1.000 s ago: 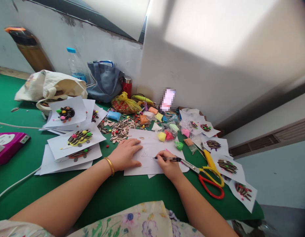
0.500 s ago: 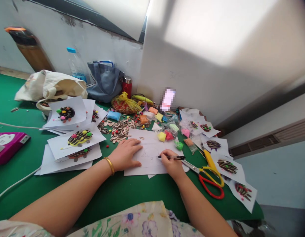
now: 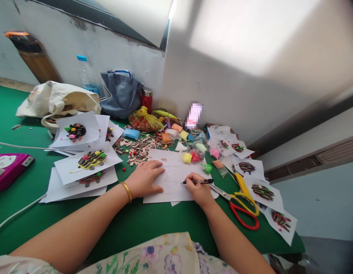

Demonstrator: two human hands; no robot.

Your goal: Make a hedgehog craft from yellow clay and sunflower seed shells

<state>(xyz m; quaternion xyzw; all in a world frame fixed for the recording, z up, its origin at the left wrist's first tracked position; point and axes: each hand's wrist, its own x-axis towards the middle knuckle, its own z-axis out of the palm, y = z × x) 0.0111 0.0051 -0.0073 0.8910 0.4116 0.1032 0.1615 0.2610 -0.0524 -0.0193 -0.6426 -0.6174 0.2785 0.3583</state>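
Observation:
A white sheet of paper (image 3: 165, 196) lies on the green table, with a thin outline drawing of a small rounded animal (image 3: 173, 176) on it. My left hand (image 3: 146, 178) rests on the sheet's left side, fingers spread and holding nothing. Closed around a black pen (image 3: 203, 182), my right hand (image 3: 197, 188) rests on the right part of the paper, the pen's tip at the drawing's right side. Scissors (image 3: 236, 203) with red and yellow handles lie just right of that hand. A single sunflower seed (image 3: 163, 159) sits near the sheet's top.
Sunflower seeds (image 3: 139, 150) and bagged coloured clay (image 3: 187, 157) spread beyond the paper. Stacked seed-and-clay pictures (image 3: 89, 160) lie left, more pictures (image 3: 263, 192) right. At the back stand a blue bag (image 3: 120, 95), a red flask (image 3: 147, 99) and a phone (image 3: 194, 115).
The pen has tilted slightly and its tip has shifted a little, with more line now visible in the drawing. My left hand stays in place.

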